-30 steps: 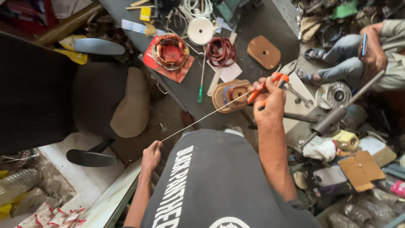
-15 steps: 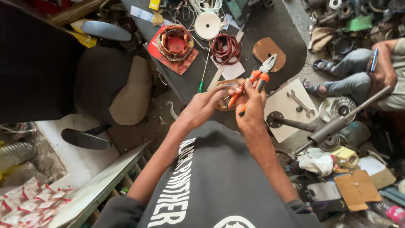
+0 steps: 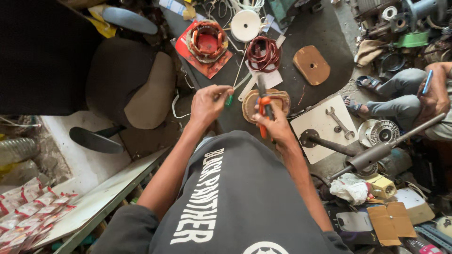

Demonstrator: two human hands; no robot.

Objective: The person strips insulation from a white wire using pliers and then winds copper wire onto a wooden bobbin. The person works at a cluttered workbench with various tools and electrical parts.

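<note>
While the right hand wraps its fingers tight around orange-handled pliers, jaws pointing to twelve o'clock over the stator core, the left hand at nine o'clock pinches a thin wire, seemingly to keep it taut. The round, tan-wrapped core lies flat on the dark counter.
</note>
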